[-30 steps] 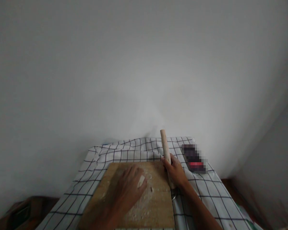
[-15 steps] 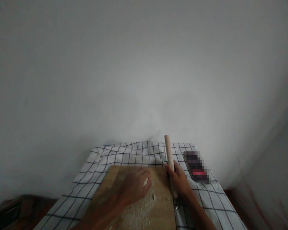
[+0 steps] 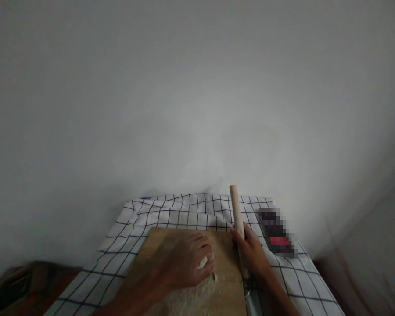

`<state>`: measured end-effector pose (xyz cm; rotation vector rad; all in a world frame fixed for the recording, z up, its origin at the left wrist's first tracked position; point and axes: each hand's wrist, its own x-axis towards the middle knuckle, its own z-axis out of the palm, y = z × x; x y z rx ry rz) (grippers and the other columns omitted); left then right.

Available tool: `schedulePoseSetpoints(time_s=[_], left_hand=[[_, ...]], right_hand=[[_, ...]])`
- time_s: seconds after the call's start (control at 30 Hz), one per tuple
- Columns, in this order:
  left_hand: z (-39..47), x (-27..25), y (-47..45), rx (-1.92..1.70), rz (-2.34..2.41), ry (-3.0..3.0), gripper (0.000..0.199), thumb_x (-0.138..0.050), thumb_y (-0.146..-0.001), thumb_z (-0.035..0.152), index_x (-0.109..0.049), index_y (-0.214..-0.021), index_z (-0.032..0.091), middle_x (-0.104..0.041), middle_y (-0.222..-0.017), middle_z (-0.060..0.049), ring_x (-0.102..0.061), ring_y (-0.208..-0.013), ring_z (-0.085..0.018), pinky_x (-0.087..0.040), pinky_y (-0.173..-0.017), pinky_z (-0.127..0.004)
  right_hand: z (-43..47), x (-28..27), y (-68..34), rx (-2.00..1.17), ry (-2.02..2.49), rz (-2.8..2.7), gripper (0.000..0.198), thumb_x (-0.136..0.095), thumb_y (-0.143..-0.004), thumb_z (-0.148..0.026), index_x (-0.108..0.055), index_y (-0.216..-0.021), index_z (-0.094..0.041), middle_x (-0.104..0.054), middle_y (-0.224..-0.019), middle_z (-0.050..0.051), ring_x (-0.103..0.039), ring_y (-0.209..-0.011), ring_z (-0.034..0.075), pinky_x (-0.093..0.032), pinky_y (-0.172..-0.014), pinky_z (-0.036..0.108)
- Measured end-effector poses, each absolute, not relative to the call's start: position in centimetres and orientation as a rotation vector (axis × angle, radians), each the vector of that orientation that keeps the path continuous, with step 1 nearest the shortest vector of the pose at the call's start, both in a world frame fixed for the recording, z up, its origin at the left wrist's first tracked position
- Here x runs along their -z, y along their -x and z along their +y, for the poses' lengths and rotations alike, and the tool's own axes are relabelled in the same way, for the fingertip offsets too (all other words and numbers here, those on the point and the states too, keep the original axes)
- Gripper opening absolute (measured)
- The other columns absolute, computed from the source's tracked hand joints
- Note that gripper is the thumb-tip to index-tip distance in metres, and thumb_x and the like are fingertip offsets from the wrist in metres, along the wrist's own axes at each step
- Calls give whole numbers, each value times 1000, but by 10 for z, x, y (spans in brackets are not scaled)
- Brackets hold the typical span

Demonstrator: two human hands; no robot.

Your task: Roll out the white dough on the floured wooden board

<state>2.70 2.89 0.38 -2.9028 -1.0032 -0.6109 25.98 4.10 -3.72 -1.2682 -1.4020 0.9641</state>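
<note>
A small pale lump of dough (image 3: 202, 263) shows between the thumb and curled fingers of my left hand (image 3: 192, 261), which is closed around it over the wooden board (image 3: 225, 250). White flour and small bits are scattered on the board below that hand. My right hand (image 3: 252, 250) grips a light wooden rolling pin (image 3: 236, 208) near the board's right edge. The pin's top end points away from me, and its lower end runs down past the palm. A thin curved metal piece (image 3: 248, 291), mostly hidden, lies under the pin's lower end.
A white cloth with black grid lines (image 3: 181, 217) covers the table. On its right side lies a dark, blurred-out rectangular object with a red band (image 3: 278, 232). A plain wall (image 3: 197, 109) rises behind the table. Something brown and dark (image 3: 23, 285) stands at the lower left.
My left hand has shifted slightly right and nearer to me, with the dough showing more clearly. The board, rolling pin and right hand appear a little further right in view.
</note>
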Motion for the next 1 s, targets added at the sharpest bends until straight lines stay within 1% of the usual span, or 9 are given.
schedulePoseSetpoints(time_s=[0.1,0.2,0.33,0.4,0.47,0.53,0.6,0.83,1.0], left_hand=[[35,4,-35,609,-957,2869,18,-55,-91,18,-60,-74,19,-64,-76,-1,-60,-74,-17,-46,-69,-33],[38,9,-41,596,-950,2865,20,-53,-91,18,-60,-72,18,-64,-73,-1,-60,-69,-16,-45,-65,-32],[33,3,-38,575,-1054,2897,16,-55,-92,22,-64,-79,19,-66,-81,-2,-62,-79,-18,-49,-72,-33],[29,-6,-31,565,-1143,2962,9,-65,-89,30,-65,-88,20,-68,-92,-3,-63,-90,-21,-51,-80,-35],[23,-16,-21,585,-1247,3021,34,-77,-79,39,-65,-106,22,-67,-109,-5,-62,-104,-25,-51,-90,-39],[17,-24,-10,626,-1338,3034,61,-83,-71,41,-59,-125,25,-63,-125,-6,-59,-116,-29,-49,-100,-43],[11,-28,-1,650,-1403,3007,67,-82,-71,36,-55,-131,28,-60,-133,-5,-56,-123,-29,-48,-104,-44],[-1,-12,0,599,-1488,2937,53,-68,-80,18,-58,-131,28,-61,-139,-3,-58,-126,-24,-49,-108,-41],[-6,-6,7,385,-1392,2935,70,-55,-78,6,-52,-144,27,-52,-154,-4,-54,-136,-24,-47,-113,-41]], right_hand=[[40,38,-260,-950,1277,-1412,41,-55,-95,-61,-60,-93,-20,-56,-76,-1,-52,-69,17,-42,-61,26],[40,39,-261,-949,1295,-1397,42,-55,-94,-61,-62,-99,-20,-58,-79,0,-53,-73,18,-43,-64,27],[40,39,-262,-954,1316,-1402,43,-56,-93,-62,-62,-96,-20,-56,-77,0,-52,-71,18,-43,-63,27],[39,37,-263,-942,1313,-1416,42,-56,-93,-62,-62,-94,-20,-56,-76,0,-53,-70,18,-43,-63,27],[39,36,-263,-934,1313,-1417,42,-55,-93,-62,-61,-94,-20,-56,-75,0,-53,-70,18,-42,-62,27],[39,35,-264,-941,1321,-1409,43,-55,-93,-63,-61,-93,-20,-57,-75,0,-54,-69,18,-42,-61,27],[39,36,-264,-949,1319,-1405,43,-54,-93,-63,-60,-93,-20,-57,-74,0,-54,-68,18,-42,-61,27],[43,40,-265,-933,1259,-1423,42,-54,-93,-63,-58,-89,-21,-56,-74,0,-53,-68,18,-42,-60,27],[47,42,-264,-946,1231,-1415,42,-54,-93,-62,-58,-91,-21,-58,-73,0,-56,-67,19,-44,-60,28]])
